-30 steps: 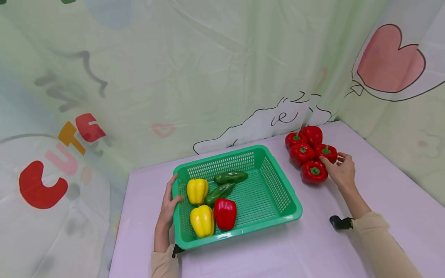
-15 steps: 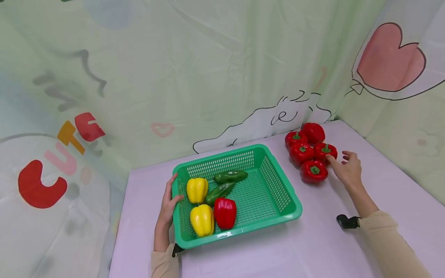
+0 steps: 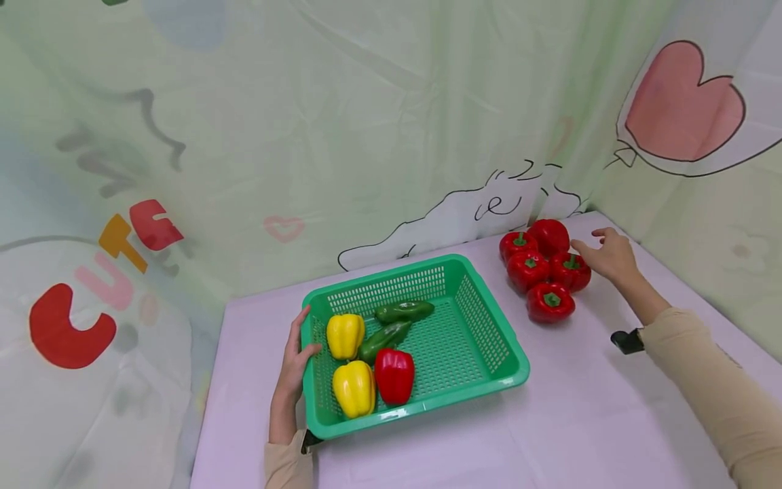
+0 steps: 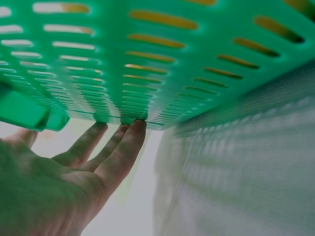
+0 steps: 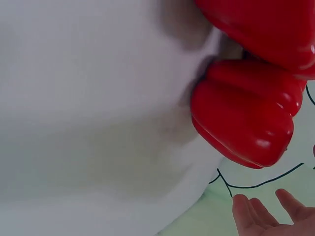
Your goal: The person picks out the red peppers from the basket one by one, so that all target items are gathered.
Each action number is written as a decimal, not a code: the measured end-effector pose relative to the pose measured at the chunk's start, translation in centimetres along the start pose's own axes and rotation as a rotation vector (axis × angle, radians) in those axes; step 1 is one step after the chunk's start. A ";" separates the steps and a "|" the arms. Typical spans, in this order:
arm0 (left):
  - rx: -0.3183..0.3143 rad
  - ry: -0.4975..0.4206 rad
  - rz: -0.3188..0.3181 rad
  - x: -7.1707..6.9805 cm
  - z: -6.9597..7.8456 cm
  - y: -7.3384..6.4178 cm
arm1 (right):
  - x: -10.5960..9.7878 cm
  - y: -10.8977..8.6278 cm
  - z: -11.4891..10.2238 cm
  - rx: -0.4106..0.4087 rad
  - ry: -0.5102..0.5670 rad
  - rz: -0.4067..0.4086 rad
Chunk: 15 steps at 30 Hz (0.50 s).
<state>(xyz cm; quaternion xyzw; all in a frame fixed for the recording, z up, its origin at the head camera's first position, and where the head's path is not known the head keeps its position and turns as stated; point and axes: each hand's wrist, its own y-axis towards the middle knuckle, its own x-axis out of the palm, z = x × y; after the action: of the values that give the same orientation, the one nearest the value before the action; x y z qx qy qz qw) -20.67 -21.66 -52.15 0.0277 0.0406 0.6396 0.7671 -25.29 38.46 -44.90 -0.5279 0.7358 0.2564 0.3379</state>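
A green plastic basket (image 3: 427, 401) sits at the middle of the table, holding two yellow bell peppers (image 3: 354, 389), a red bell pepper (image 3: 394, 377) and two long green peppers (image 3: 404, 311). My left hand (image 3: 293, 363) grips the basket's left side, thumb over the rim; the left wrist view shows its fingers (image 4: 120, 157) against the slotted wall outside. At the right, several red bell peppers (image 3: 550, 303) are clustered. Beside the rearmost red pepper (image 3: 549, 238), my right hand (image 3: 613, 259) hovers with fingers spread apart and nothing in them.
A pale lilac cloth covers the table (image 3: 464, 448). Printed curtains (image 3: 366, 136) rise close behind and along both sides. A small black device (image 3: 627, 341) sticks out from the right sleeve.
My right hand has come away from the red pepper it touched and moved back and right, to beside the rearmost one. The left hand and basket keep their place.
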 end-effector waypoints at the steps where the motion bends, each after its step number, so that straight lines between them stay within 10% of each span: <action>1: 0.000 0.000 0.001 0.0 0.0 0.0 | -0.1 0.5 -0.2 -0.006 -0.018 -0.019; 15: 0.002 -0.017 0.002 0.0 -0.1 -0.4 | 0.4 6.4 -3.1 -0.048 -0.188 -0.283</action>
<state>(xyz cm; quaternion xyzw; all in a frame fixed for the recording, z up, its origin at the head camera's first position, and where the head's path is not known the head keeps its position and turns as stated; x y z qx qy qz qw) -20.33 -21.70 -52.32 0.0341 0.0346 0.6401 0.7668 -32.12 37.94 -43.09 -0.6081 0.6128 0.2719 0.4251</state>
